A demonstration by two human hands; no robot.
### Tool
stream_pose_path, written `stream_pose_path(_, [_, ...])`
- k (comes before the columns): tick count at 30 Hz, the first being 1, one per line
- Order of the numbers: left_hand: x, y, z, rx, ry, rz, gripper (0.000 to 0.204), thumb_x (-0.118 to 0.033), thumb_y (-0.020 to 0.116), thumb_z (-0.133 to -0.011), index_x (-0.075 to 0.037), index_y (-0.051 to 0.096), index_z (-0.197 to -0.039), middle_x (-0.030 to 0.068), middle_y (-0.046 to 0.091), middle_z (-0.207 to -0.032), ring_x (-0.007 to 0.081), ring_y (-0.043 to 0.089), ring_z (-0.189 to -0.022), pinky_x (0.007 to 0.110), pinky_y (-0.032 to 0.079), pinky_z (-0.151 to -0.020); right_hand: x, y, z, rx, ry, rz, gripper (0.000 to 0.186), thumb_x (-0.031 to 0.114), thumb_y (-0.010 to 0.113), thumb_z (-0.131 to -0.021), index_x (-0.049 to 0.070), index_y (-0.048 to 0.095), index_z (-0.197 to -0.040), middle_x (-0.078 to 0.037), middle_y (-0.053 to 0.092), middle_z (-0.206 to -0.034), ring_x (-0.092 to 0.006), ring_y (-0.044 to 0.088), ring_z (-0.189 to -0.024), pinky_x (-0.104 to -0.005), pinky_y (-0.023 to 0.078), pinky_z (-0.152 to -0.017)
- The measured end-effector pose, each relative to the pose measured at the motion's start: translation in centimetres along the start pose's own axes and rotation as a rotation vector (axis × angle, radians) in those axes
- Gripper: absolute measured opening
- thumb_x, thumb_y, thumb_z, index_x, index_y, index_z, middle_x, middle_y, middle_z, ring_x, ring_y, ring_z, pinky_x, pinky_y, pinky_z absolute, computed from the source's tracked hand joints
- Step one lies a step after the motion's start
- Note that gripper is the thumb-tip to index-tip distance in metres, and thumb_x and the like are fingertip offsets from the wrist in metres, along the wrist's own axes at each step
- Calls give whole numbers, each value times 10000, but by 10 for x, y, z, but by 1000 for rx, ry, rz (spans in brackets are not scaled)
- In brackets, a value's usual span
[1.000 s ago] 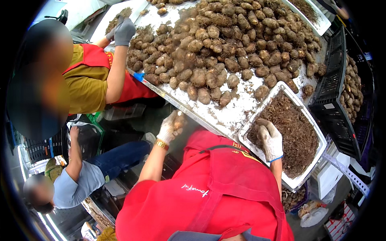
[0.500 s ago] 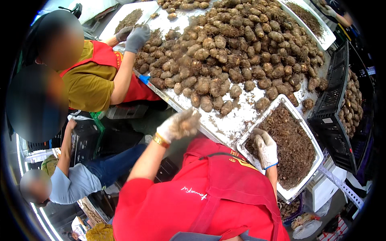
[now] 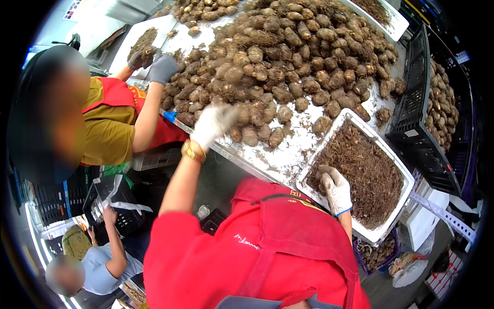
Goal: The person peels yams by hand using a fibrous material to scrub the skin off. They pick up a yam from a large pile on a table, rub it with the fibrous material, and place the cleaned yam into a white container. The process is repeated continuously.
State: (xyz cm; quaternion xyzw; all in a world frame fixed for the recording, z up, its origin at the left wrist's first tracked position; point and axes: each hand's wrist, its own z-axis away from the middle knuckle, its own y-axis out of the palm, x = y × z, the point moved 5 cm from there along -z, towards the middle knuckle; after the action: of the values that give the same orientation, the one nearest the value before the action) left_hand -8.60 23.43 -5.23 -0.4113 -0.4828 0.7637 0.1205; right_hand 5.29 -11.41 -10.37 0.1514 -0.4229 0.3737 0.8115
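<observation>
My left hand [image 3: 213, 124], in a white glove, is at the near left edge of a big heap of small taros [image 3: 288, 56] on a white tabletop [image 3: 267, 165]. Motion smears its fingers, so their grip is unclear. My right hand [image 3: 335, 191], in a soiled white glove, is over the near left side of a white foam box [image 3: 304, 186]. Its fingers are curled together, and whatever they hold is hidden. Loose brown root fibres [image 3: 365, 180] fill the box.
Across the left corner, a co-worker's grey-gloved hands [image 3: 163, 68] handle a taro beside another white box [image 3: 119, 61]. A black crate [image 3: 411, 123] stands tilted at the right, with more taros [image 3: 442, 103] behind it. Another person [image 3: 110, 268] is at lower left with a black crate.
My left hand has moved up and left, from over the table edge to the heap. My right hand stays at the box. The person at lower left has turned toward a crate.
</observation>
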Motion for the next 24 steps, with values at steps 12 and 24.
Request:
stream_pose_path(12, [-12,99,53,-134,-101,-311,498,-251,645,-799,-54,481,-1227,230,517,-1139,398,597,-929,475,510,-738,27,31,-5,181,-139,285,262,123,518,-935,20,621,-1153,-128,679,-968,-189,643,-903,-292,492,-829])
stream_pose_path(24, [-129,75,76,443,80,879,523,-78,606,-815,-9,449,-1310,61,582,-1072,96,553,-976,264,478,-810,108,35,7,-37,-535,484,599,394,654,-803,57,529,-1283,-188,668,-995,-300,663,-916,-384,516,-805])
